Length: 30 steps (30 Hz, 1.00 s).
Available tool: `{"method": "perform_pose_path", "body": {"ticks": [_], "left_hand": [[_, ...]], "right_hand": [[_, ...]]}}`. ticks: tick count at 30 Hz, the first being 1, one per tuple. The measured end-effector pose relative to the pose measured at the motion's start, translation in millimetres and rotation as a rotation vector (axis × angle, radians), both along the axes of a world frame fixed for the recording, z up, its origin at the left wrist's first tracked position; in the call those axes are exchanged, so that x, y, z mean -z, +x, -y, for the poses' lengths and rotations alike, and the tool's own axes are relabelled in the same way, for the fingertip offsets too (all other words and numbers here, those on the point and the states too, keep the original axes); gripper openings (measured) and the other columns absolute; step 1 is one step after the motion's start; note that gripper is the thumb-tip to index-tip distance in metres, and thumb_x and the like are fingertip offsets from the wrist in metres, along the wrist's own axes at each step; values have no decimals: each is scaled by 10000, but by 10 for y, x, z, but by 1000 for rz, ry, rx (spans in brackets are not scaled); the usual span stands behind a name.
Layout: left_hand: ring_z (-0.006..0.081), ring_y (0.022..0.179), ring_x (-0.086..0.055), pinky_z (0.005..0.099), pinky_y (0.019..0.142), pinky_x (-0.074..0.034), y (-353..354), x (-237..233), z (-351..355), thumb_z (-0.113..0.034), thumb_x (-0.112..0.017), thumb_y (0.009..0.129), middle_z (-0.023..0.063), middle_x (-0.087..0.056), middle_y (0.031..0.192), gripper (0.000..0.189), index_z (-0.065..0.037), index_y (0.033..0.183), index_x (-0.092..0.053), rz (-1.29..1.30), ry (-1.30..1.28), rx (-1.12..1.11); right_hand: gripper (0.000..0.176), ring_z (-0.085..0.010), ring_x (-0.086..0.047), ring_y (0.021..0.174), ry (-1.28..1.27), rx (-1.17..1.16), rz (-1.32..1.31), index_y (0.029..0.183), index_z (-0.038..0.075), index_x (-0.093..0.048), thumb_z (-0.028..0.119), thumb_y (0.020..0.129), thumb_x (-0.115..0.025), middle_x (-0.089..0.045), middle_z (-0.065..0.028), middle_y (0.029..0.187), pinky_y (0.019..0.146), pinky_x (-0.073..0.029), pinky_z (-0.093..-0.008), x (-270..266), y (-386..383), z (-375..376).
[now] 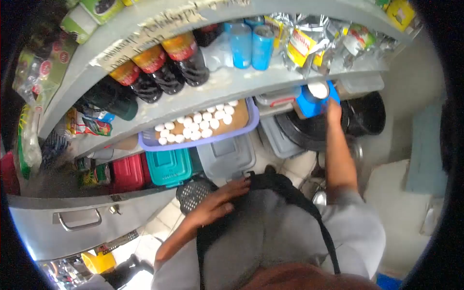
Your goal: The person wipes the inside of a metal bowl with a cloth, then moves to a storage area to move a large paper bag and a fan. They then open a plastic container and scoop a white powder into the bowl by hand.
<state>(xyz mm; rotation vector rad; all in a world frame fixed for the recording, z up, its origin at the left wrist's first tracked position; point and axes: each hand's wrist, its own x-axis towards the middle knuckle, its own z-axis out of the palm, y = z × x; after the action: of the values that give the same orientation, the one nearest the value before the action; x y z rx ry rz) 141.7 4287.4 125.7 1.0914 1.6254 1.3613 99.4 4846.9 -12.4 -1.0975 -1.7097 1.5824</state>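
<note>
My right hand (333, 110) reaches out to the lower shelf and has its fingers at the edge of a container with a blue lid (309, 107). It seems to grip the container, though the fingers are small and partly blurred. On top of the blue lid, or set in it, is a round white thing (318, 90) that I cannot make out. My left hand (217, 200) lies against the black apron (270, 181) at my waist, fingers stretched out, holding nothing.
A purple tray (203, 145) of eggs (195, 126) sits under the shelf, above a teal bin (169, 166) and a grey bin (227, 157). Dark bottles (188, 60), blue cans (262, 47) and silver packets (309, 46) line the shelf. Black tubs (369, 113) stand at right.
</note>
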Motion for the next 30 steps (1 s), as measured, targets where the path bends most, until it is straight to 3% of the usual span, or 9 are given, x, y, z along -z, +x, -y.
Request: {"method": "perform_pose_path", "body": {"ticks": [2,4,8,11,17,21,23,27,30], "left_hand": [[351,1491,-188,463,1208,-119,31,55,47,-432,-430,1015,165,-275,1594,629,-7,1477,-391,96,125,-7],[346,1494,-176,463,1209,-107,86,324,118,-483,-416,1007,167,-273,1594,673,-15,1489,-373,161,92,-105],[304,1478,-204,439,1202,-125,502,614,366,-654,-395,964,174,-292,1578,817,-54,1517,-341,520,-160,-437],[286,1429,-292,407,1179,-200,679,384,266,-664,-414,959,163,-364,1536,821,-60,1513,-354,706,-332,-617],[292,1409,-337,375,1153,-263,763,70,84,-568,-423,1004,175,-391,1518,703,-82,1509,-366,697,-509,-653],[354,1465,-256,418,1192,-202,701,-79,-67,-463,-434,1027,171,-324,1566,603,-85,1494,-393,254,-286,-461],[349,1470,-246,435,1197,-191,601,-152,-177,-436,-444,1027,159,-324,1568,577,-83,1482,-412,100,-166,-353],[321,1494,-191,455,1205,-164,336,-45,-221,-415,-434,1032,150,-300,1584,559,-79,1478,-419,-43,2,-98],[300,1499,-172,447,1205,-154,260,115,-106,-441,-415,1034,142,-227,1615,614,-91,1529,-324,218,-112,-66]], "right_hand": [[387,-179,-595,639,362,-238,-16,977,22,-645,364,1001,-466,-643,-66,725,581,-460,-305,263,200,295],[380,-160,-609,683,-81,-446,32,1128,-6,-634,332,1008,-508,-667,-86,777,669,-482,-298,-289,340,1368],[505,-229,-548,1235,-201,-1457,73,1429,57,-489,315,1000,-549,-570,-97,1367,1031,-423,-360,-206,601,2279],[549,-269,-473,1322,-303,-1835,291,1434,52,-487,395,1006,-514,-526,-109,1431,1117,-331,-377,-14,688,2329],[504,-258,-578,1198,-284,-1796,981,1342,18,-573,373,991,-503,-601,-177,1333,1028,-411,-324,-205,636,1842],[476,-258,-656,1037,82,-2157,608,1280,55,-627,400,962,-551,-703,-126,1146,968,-474,-391,450,737,1458],[405,-321,-687,908,521,-1533,884,1245,-11,-622,210,907,-593,-685,-237,1055,826,-517,-410,344,707,1524],[391,-333,-691,901,122,-1265,550,1267,-5,-604,61,887,-538,-691,-238,1048,849,-521,-415,258,753,1653],[549,-367,-632,1057,583,-1287,405,1375,96,-543,107,833,-628,-630,-204,1241,928,-504,-430,550,967,1790]]}}
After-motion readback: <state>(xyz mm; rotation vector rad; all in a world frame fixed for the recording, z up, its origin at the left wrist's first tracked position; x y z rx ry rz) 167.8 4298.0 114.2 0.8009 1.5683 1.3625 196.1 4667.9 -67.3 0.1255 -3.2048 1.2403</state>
